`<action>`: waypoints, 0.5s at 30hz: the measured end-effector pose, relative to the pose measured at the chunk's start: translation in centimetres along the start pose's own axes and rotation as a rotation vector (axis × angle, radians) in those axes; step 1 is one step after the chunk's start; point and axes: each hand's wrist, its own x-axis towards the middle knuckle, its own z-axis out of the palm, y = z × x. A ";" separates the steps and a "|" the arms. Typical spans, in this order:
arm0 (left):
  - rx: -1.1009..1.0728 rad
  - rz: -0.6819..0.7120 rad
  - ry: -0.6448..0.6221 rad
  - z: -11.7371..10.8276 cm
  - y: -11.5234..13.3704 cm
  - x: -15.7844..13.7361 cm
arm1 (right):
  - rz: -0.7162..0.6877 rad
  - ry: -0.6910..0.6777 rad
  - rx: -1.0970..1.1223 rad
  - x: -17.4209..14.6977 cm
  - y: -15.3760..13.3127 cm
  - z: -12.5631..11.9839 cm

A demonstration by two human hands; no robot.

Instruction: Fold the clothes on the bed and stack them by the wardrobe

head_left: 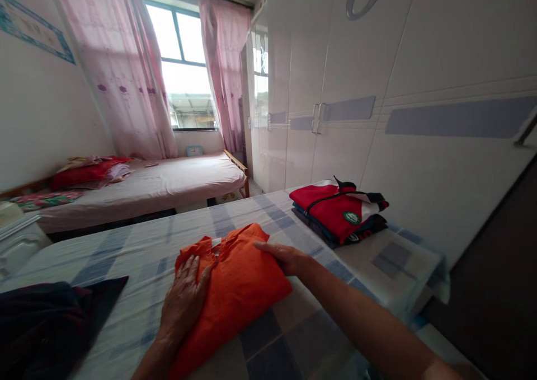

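An orange jacket (247, 282), folded with its collar toward the window, lies on the checked bed sheet in front of me. My left hand (187, 290) rests flat on the jacket's left side, fingers stretched out and slightly apart. At the right edge is my right hand (283, 257), its thumb side on top of the orange cloth. The other fingers of that hand are mostly hidden at the edge, seemingly tucked around it. Beyond the right hand sits a stack of folded clothes (325, 206), topped by a red, white and black garment with a green round badge.
Dark crumpled clothing (50, 324) lies on the bed at the lower left. White wardrobe doors (348, 145) rise along the right. Under the window stands a second bed (180, 181) with red bedding (88, 173). A blue-and-white checked sheet (138, 257) covers the near bed.
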 end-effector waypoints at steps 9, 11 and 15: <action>-0.579 -0.388 0.124 -1.7 -0.3 0.8 | -0.179 0.173 0.091 -0.1 -0.5 2.3; -0.610 -0.425 0.163 -1.6 -0.4 0.8 | -0.284 0.160 0.105 -1.0 -2.1 2.8; -0.546 -0.485 0.192 -0.8 -0.9 0.6 | -0.563 0.170 0.121 -3.9 -8.2 2.4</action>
